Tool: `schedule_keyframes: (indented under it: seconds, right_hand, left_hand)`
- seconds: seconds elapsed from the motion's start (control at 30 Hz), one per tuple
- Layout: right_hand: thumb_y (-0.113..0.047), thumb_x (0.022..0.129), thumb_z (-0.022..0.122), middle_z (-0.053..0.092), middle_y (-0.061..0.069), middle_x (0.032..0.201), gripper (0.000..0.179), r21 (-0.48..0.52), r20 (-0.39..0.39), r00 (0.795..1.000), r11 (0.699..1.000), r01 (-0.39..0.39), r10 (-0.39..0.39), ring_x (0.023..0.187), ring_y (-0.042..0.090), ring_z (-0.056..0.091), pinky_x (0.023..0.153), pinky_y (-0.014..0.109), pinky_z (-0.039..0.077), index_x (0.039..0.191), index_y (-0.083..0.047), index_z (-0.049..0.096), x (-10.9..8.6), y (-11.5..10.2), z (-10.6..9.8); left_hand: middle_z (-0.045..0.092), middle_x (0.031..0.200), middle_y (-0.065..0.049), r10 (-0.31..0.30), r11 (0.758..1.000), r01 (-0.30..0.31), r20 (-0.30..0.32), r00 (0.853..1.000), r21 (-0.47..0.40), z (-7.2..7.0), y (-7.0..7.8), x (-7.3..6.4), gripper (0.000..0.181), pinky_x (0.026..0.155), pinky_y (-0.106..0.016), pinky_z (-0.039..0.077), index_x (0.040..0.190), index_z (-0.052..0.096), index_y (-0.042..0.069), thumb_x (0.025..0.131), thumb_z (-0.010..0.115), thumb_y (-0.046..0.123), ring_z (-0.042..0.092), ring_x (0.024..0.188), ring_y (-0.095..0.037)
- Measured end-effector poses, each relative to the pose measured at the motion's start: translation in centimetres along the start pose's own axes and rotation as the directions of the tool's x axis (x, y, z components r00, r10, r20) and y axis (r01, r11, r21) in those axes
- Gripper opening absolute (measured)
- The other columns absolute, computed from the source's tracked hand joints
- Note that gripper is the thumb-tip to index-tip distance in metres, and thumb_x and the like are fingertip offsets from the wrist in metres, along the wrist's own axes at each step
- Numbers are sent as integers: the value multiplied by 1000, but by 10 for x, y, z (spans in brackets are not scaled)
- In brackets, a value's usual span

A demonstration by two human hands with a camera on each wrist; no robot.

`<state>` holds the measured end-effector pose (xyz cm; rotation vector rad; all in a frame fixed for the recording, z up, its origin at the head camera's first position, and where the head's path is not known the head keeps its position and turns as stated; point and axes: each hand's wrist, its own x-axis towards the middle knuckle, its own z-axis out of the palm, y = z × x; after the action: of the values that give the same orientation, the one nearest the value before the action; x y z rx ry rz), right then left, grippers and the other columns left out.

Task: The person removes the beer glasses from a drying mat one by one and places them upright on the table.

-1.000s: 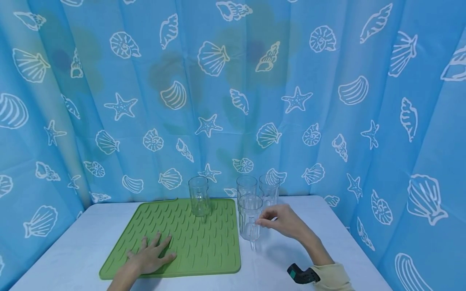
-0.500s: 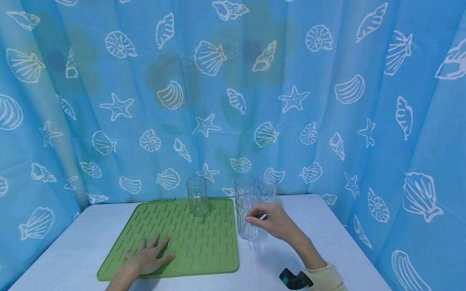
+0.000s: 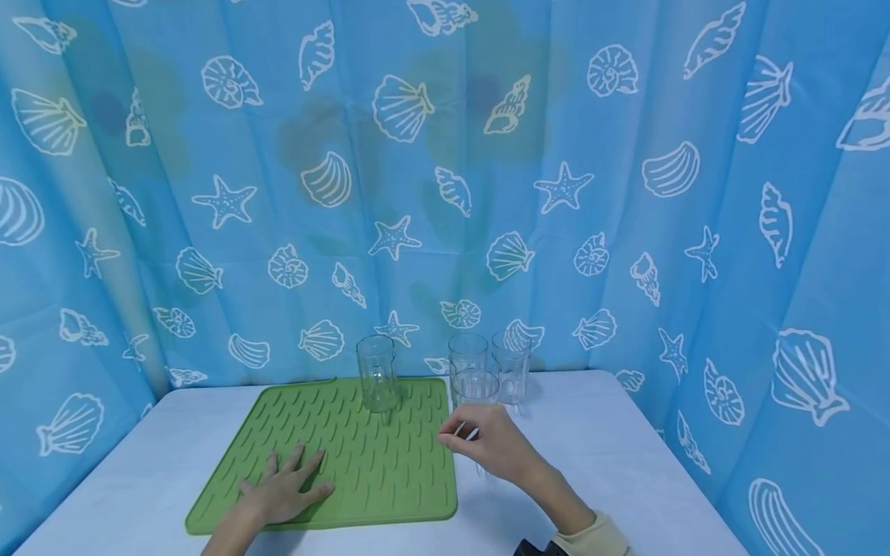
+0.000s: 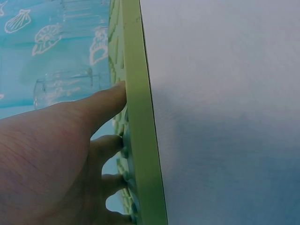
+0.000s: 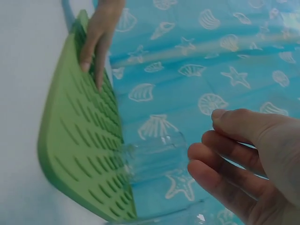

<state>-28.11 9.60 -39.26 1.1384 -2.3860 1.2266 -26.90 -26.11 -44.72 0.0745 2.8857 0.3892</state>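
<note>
My left hand (image 3: 281,494) lies spread on the near left part of a green ridged silicone mat (image 3: 382,483). In the left wrist view its thumb (image 4: 108,101) rests close to the mat's edge. Toward the back of the mat stands one clear glass (image 3: 378,378). My right hand (image 3: 492,446) hovers in front of the nearest of three glasses off the mat (image 3: 475,386), partly hiding it. Its fingers are loosely bent, and the right wrist view shows nothing between thumb (image 5: 232,122) and fingers.
Behind the nearest glass stand two more clear glasses, a left one (image 3: 467,349) and a right one (image 3: 513,374). Everything rests on a white table (image 3: 591,448). A blue shell-patterned curtain (image 3: 445,193) hangs along the back and sides.
My right hand has moved left and toward me, from beside the nearest glass to in front of it. The left hand stays on the mat, and the glasses stand as before.
</note>
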Motion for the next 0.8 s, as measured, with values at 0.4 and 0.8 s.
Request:
schedule_keyframes:
  seconds: [0.4,0.8]
  right_hand:
    - [-23,93,68,76,-2,89,13,-64,109,991,996,-65,71,76,-2,67,70,15,56,97,-13,76,4,5,19]
    - [-27,95,66,76,-2,94,17,-24,155,981,993,-118,120,80,-1,68,71,15,55,103,-15,76,21,2,33]
  left_hand:
    - [17,160,-26,2,1000,-1,-9,1000,10,-1,-1,-1,87,90,-92,10,154,31,16,89,46,72,8,139,-66]
    - [18,161,-24,0,1000,0,-4,1000,5,-2,1,-1,85,90,-92,10,154,31,19,90,46,72,8,140,-65]
